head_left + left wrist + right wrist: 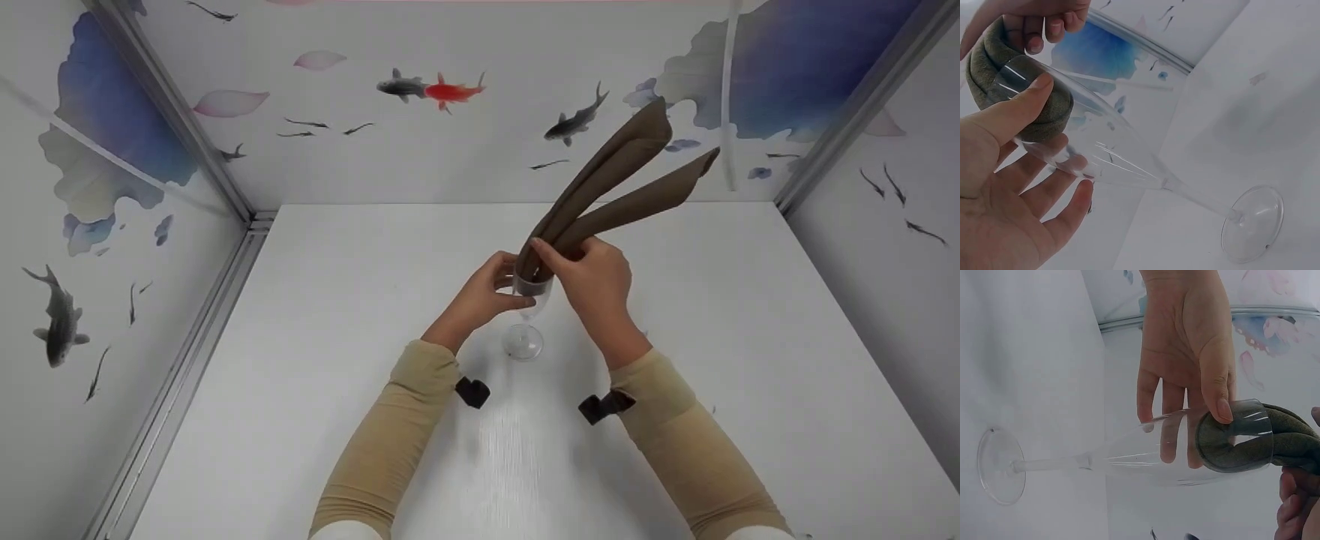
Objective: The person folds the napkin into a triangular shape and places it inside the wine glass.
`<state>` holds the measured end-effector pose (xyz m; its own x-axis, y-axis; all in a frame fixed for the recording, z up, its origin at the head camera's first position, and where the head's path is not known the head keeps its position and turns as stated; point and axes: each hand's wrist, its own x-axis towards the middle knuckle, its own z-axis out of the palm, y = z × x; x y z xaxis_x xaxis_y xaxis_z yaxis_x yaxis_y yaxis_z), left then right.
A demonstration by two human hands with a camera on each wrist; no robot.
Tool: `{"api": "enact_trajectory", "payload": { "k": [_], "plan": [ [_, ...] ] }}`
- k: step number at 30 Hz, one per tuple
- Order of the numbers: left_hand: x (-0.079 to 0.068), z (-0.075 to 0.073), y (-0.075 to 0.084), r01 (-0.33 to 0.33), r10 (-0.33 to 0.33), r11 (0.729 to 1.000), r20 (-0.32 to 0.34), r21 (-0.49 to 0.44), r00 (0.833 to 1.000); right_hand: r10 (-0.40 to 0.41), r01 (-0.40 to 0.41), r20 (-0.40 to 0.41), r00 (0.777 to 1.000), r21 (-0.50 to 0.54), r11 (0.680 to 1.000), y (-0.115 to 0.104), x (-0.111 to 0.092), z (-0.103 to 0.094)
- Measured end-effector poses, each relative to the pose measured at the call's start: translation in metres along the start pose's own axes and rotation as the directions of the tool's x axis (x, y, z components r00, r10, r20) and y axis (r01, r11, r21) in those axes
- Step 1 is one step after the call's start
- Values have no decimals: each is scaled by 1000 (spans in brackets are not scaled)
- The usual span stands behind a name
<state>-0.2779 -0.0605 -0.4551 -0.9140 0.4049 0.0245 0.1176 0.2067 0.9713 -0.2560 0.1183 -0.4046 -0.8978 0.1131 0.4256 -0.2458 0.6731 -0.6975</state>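
Observation:
A clear champagne flute (523, 343) stands tilted over the table, its foot and long stem plain in both wrist views. My left hand (484, 292) holds the bowl near the rim, thumb on one side and fingers on the other. The folded end of a brown cloth napkin (1233, 453) sits inside the mouth of the glass. Above the rim the napkin spreads into two long rolled parts (607, 165) that lean up and to the right. My right hand (600, 281) pinches the napkin just above the rim, thumb on the near side; some of its fingers are hidden behind the cloth.
The white tabletop (360, 247) lies under both hands. White panels painted with fish and leaves rise at the back (487, 150) and sides, with metal frame posts (176, 112) at the corners. A small black camera (472, 392) is strapped at each wrist.

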Motion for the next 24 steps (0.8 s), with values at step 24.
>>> {"api": "enact_trajectory", "payload": {
  "k": [24],
  "plan": [
    [1, 24, 1, 8, 24, 985, -179, 173, 984, -120, 121, 21, 993, -37, 992, 5, 6, -2]
  ]
}}
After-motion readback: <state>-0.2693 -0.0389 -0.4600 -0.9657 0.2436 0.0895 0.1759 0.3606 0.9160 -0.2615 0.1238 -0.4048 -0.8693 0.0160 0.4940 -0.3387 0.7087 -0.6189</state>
